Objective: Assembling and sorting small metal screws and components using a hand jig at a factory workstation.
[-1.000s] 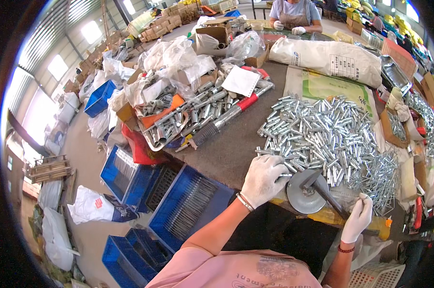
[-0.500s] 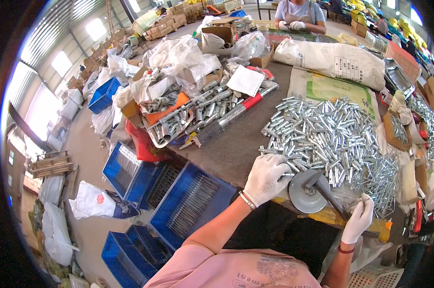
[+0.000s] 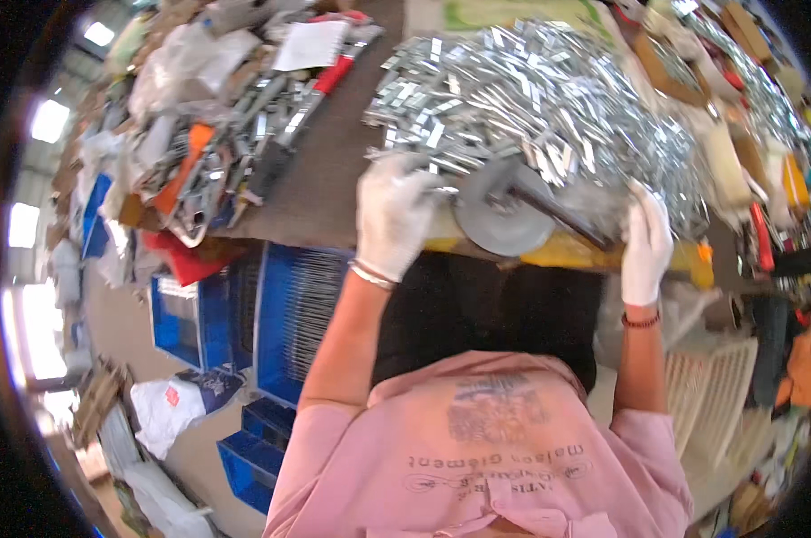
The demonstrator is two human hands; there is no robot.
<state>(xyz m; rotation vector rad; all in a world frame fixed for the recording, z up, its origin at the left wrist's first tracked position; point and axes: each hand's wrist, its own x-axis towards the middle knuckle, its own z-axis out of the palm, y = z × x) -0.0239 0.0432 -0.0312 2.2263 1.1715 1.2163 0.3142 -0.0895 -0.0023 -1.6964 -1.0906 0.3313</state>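
Observation:
My left hand (image 3: pixel 393 213), in a white glove, is closed on a small silvery metal tube (image 3: pixel 445 190) that pokes out from its fingertips. Just right of it lies a round grey metal disc (image 3: pixel 500 229), with a dark-handled hammer (image 3: pixel 562 218) across it. My right hand (image 3: pixel 647 244), also gloved, is by the hammer's handle end, thumb and fingers drawn together; what they hold, if anything, is too blurred to make out. Beyond both hands spreads a big heap of shiny metal tubes (image 3: pixel 513 99), with thinner metal pins (image 3: pixel 674 170) at its right side.
Left on the table is a pile of mixed metal parts and plastic bags (image 3: pixel 213 134) with a white paper pad (image 3: pixel 310 45). Blue crates, one of them holding rows of metal rods (image 3: pixel 311 300), stand below the table edge. Right, a red-handled tool (image 3: pixel 761 238) lies beside cartons.
The view has swung down and to the right, so the table sits higher and the person opposite is out of sight. Both hands keep about the same places beside the disc and hammer.

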